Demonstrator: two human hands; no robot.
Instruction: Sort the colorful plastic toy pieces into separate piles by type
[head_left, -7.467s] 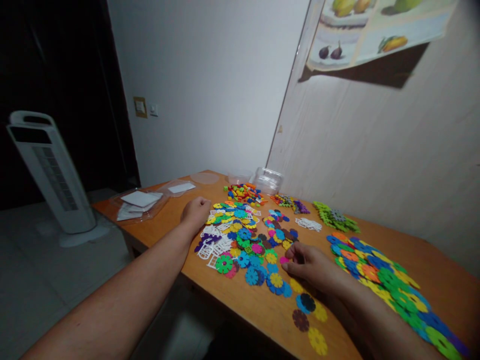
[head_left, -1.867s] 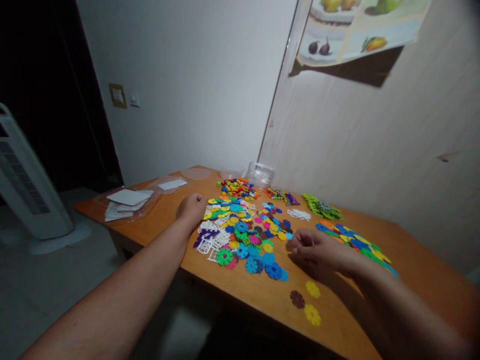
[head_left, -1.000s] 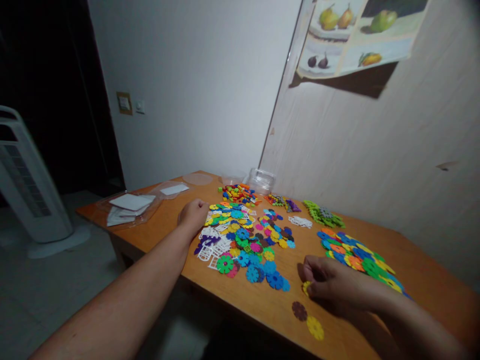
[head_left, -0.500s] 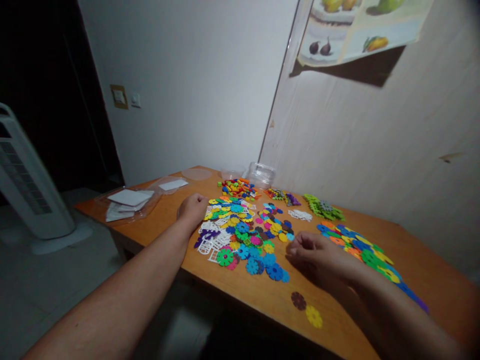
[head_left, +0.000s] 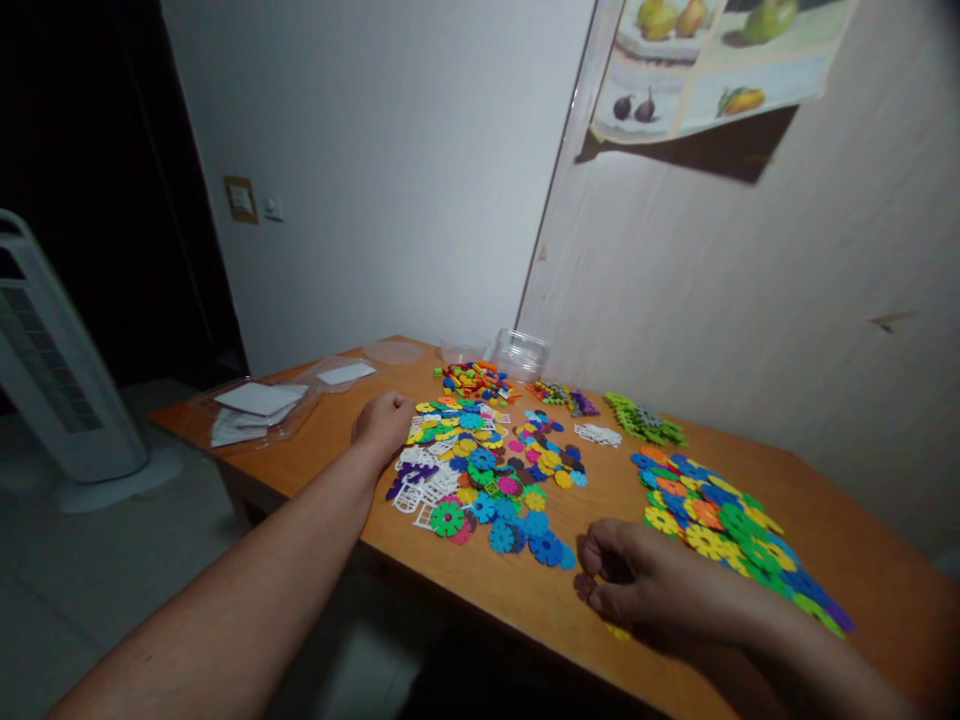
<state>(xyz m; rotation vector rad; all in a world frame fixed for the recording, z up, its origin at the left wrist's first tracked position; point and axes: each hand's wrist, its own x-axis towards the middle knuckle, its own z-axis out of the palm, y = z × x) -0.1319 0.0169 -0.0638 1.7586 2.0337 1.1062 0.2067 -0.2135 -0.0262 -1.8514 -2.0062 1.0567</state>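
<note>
Brown disc [head_left: 584, 586]: on the near-right side of the mixed pile [head_left: 486, 480], apart from it. Round, so no long axis. Partly hidden by a thumb; can't tell if flat on the table [head_left: 615, 485] or tipped up.
Right hand [head_left: 656, 580]: right of the mixed pile, on its near side. Thumb and fingers [head_left: 594, 545] curled toward each other, tips at the brown disc. Pinching or only touching: can't tell.
Disc vs fingers: right at the right hand's tips, on the side facing the mixed pile. Right hand is clearly nearer; the left is across the pile.
Yellow disc [head_left: 618, 632]: farther to the near right of the mixed pile than the brown one, mostly covered by the right hand.
Left hand [head_left: 382, 427]: just beside the mixed pile, left edge. Fingers folded into a loose fist, no piece seen in them.
Small discs [head_left: 547, 455]: just right of the mixed pile, toward its far end.
Big discs [head_left: 739, 522]: long overlapping spread, well right of the mixed pile.
Small bright pieces [head_left: 480, 380]: behind the mixed pile.
Clear box [head_left: 521, 355]: behind the mixed pile, beyond those pieces.
White cards [head_left: 259, 398]: well left of the mixed pile.
</note>
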